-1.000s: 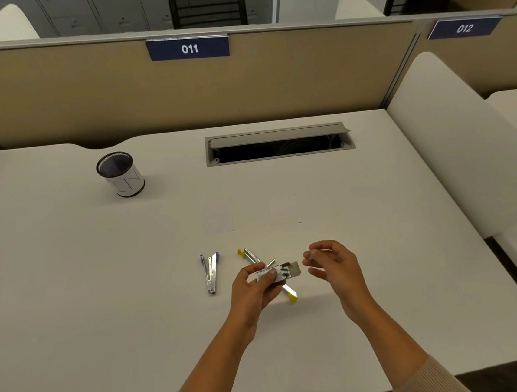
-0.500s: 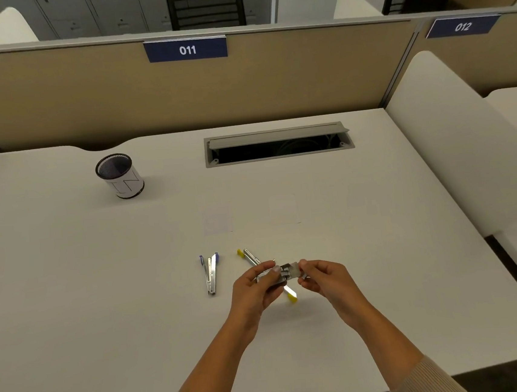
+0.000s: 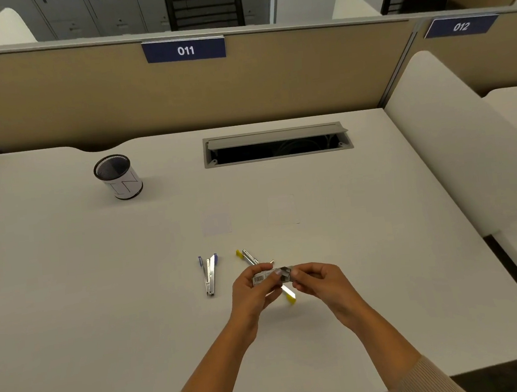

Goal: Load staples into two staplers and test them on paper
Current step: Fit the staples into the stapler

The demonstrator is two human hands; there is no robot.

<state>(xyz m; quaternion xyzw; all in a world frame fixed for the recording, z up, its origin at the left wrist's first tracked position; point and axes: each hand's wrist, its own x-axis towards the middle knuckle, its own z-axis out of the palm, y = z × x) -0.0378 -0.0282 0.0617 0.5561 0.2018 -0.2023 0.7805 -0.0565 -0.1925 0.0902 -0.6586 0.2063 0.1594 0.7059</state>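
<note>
Left hand [image 3: 251, 294] grips the staple box [image 3: 260, 278], right hand [image 3: 319, 281] pinches its open end; yellow stapler [image 3: 248, 257] beneath them, blue stapler [image 3: 209, 273] left of both

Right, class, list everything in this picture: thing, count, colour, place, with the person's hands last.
purple-tipped stapler: one, silver, open, desk, left of hands
yellow-tipped stapler: one, silver, open, desk, partly under hands
staple box: one, grey, barcoded, between both hands
paper slips: two, pale, mid-desk
pen cup: one, black mesh, far left
cable hatch: one, grey, lid open, far side
desk: one, white, foreground
partition: one, beige, behind desk
number plates: two, blue, on partition
office chairs: two, black, beyond partition
left hand: one, grips box
right hand: one, pinches box's open end
</note>
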